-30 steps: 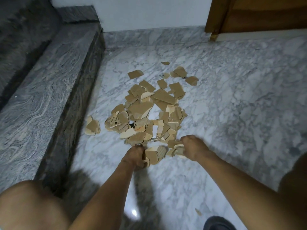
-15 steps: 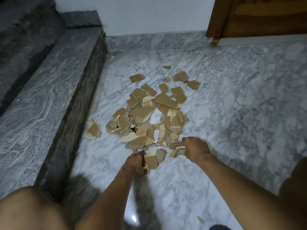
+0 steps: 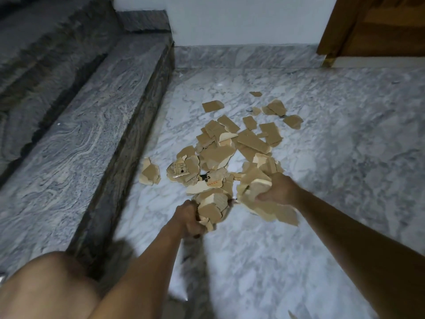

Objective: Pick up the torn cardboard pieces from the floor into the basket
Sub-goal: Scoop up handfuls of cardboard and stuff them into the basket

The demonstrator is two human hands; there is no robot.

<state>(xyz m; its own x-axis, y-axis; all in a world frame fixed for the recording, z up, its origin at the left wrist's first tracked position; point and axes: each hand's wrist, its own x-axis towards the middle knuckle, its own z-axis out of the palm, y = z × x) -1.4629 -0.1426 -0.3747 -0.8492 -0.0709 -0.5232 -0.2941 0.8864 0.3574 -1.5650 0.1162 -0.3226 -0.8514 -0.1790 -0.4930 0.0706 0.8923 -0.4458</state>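
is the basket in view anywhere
No, the view holds cardboard pieces, marble floor, a stone step and a wooden door, but no basket.

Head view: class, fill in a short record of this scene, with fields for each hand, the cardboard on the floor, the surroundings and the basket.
Left: the left hand grips a bunch of torn pieces
Right: the right hand grips a bigger bunch
Pile: many cardboard pieces lie on the marble floor
Apart: a stray piece lies near the stone step
Background: wooden door, upper right
Basket: not in view
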